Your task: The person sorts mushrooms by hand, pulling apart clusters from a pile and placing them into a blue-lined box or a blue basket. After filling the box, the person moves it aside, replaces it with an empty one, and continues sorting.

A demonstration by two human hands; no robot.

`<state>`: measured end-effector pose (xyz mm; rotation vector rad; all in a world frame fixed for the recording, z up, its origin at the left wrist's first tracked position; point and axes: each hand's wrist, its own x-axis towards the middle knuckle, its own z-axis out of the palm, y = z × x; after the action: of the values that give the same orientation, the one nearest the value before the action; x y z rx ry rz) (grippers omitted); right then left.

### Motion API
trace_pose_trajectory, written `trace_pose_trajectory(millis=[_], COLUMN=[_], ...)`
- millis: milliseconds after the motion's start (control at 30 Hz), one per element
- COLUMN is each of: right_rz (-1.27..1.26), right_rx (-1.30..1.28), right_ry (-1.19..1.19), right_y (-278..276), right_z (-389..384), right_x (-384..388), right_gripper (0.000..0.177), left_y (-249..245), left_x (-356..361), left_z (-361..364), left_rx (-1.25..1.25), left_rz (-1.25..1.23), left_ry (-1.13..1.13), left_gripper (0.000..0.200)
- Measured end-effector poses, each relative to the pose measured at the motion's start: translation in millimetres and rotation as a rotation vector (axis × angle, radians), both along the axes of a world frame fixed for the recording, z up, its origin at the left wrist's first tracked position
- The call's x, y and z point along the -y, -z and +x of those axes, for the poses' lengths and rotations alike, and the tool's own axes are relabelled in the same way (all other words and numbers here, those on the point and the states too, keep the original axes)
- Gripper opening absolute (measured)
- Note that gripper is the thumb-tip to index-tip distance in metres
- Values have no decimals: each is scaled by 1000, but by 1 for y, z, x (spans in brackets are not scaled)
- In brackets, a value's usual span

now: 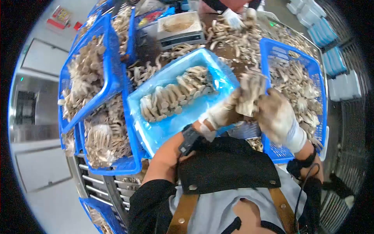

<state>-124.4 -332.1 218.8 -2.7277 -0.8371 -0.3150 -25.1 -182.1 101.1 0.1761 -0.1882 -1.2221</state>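
Between my two gloved hands is a bunch of mushrooms (249, 93), held upright over the gap between the lined box and the right basket. My left hand (228, 109) is closed around its left side. My right hand (276, 113) closes on the bunch from the right, its fingers partly hidden. To the left stands a white box with a blue plastic liner (167, 134); a row of mushrooms (175, 93) lies across it. On the right, a blue basket (277, 156) holds many loose mushrooms (300, 93).
A weighing scale (180, 29) with a soiled top stands behind the lined box. Loose mushrooms (233, 39) cover the table beyond. Blue baskets full of mushrooms (113, 87) are stacked at the left. Another person's arm (230, 4) shows at the far edge. White boxes (344, 85) line the right.
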Motion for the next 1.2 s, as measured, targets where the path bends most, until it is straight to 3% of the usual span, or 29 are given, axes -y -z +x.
trace_pose_trajectory(millis=[67, 133, 200, 267, 333, 467, 567, 600, 667, 700, 733, 800, 833, 867, 967, 1067, 1133, 1167, 1200], right_rz=[431, 827, 1152, 898, 654, 549, 778, 794, 823, 693, 666, 606, 459, 474, 571, 605, 593, 585, 695], right_rx=[54, -131, -305, -242, -34, -166, -207, 27, -30, 50, -61, -282, -384, -322, -118, 136, 136, 139, 91], right_ry=[500, 687, 671, 770, 703, 783, 783, 670, 451, 391, 462, 599, 608, 613, 711, 670, 702, 716, 691], right_y=[16, 26, 18, 27, 30, 35, 43, 53, 62, 65, 67, 70, 70, 70, 57, 47, 45, 45, 50], right_z=[-7, 1, 11, 21, 25, 36, 42, 42, 34, 30, 24, 13, 11, 13, 30, 59, 67, 70, 72], right_x=[-1, -3, -15, -19, -16, -16, -12, -11, -3, 0, 5, 18, 28, 33, 40, 27, 24, 24, 28], right_gripper=[36, 42, 42, 45, 51, 49, 29, 24, 24, 24, 25, 27, 35, 37, 48, 53, 52, 52, 51], left_y=[-9, -6, 9, 9, -14, -4, -12, -21, -7, -1, 4, -19, -18, -16, -2, 10, -23, -23, -18], left_x=[2, -1, -3, 3, 11, 22, 35, 39, 50, 52, 54, 61, 61, 59, 64, 68, 71, 69, 69], left_z=[7, 14, 26, 30, 31, 46, 45, 44, 52, 60, 68, 68, 72, 77, 87, 87, 62, 70, 78], left_rx=[-332, 120, 177, 325, 462, 773, 555, 399, 298, 153, 6, -20, -259, -498, -783, 133, 300, 410, 563], left_rz=[-128, -101, -30, 28, 39, 170, 220, 211, 298, 230, 168, 136, -15, -161, -363, 49, 185, 111, 171], left_ry=[8, -43, 43, 10, -64, 11, -146, -140, -269, -235, -200, -287, -158, -21, 227, -145, -359, -331, -441], left_gripper=[79, 84, 88, 91, 97, 108, 95, 87, 83, 72, 62, 56, 54, 53, 53, 61, 64, 66, 59])
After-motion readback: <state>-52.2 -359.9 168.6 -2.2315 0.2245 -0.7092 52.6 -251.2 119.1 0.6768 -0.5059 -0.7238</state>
